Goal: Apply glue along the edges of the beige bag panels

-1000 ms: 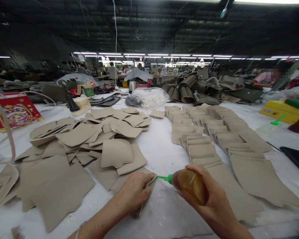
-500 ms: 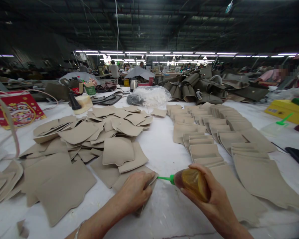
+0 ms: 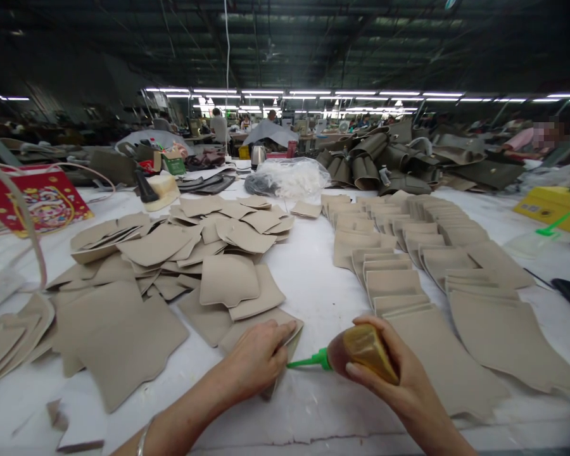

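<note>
My left hand (image 3: 261, 358) is closed on the edge of a beige leather-like piece (image 3: 237, 330), its fingers folded over the right corner. Part of that piece is hidden under the hand. In my right hand (image 3: 406, 373) is a squeeze bottle (image 3: 363, 351) of amber-brown liquid, tilted on its side. Its thin green nozzle (image 3: 308, 360) points left, the tip at the piece's right edge beside my left fingers. From this view I cannot tell whether the tip touches it.
A loose heap of beige pieces (image 3: 159, 244) lies to the left. Overlapping rows of similar pieces (image 3: 392, 285) run along the right. Further back are a clear plastic bag (image 3: 294, 177), dark leather parts (image 3: 375, 158), a red bag (image 3: 38, 199) and a yellow box (image 3: 553, 209).
The nozzle tip has moved down and slightly left along the piece's edge, with the bottle shifting a little left. My left hand keeps its hold. The camera view has shifted slightly.
</note>
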Action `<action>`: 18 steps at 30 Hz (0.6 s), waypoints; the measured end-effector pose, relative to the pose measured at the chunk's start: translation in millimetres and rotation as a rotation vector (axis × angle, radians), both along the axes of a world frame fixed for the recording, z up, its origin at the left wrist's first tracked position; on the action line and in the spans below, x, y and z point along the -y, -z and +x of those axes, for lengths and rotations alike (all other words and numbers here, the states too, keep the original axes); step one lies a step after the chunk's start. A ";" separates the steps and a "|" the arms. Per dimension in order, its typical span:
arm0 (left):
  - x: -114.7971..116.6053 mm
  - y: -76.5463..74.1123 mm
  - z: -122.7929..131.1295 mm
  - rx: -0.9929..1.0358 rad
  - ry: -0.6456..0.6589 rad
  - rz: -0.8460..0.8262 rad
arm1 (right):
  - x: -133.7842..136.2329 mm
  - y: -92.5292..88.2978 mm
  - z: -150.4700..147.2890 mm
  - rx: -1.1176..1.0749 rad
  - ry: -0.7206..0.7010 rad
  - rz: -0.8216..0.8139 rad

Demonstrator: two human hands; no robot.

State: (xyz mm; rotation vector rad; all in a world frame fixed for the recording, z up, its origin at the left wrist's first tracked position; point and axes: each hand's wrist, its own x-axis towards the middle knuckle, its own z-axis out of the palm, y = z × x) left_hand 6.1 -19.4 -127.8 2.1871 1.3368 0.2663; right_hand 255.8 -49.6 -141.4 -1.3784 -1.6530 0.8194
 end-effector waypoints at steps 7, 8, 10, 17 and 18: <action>2.8 -1.1 -2.0 0.042 0.000 -0.008 | 6.1 3.2 -2.9 -0.033 0.061 -0.040; 3.0 -0.2 -2.4 0.046 -0.004 -0.008 | 9.4 3.2 -4.8 -0.058 0.024 -0.069; 3.2 1.5 -3.3 0.042 -0.013 -0.004 | 15.8 2.1 -9.3 -0.100 -0.027 -0.097; 5.1 2.3 -4.8 0.055 -0.036 -0.007 | 26.3 -3.3 -23.2 -0.194 0.096 -0.130; 5.2 2.6 -5.0 0.059 -0.039 -0.008 | 27.1 -2.5 -23.5 -0.216 0.063 -0.143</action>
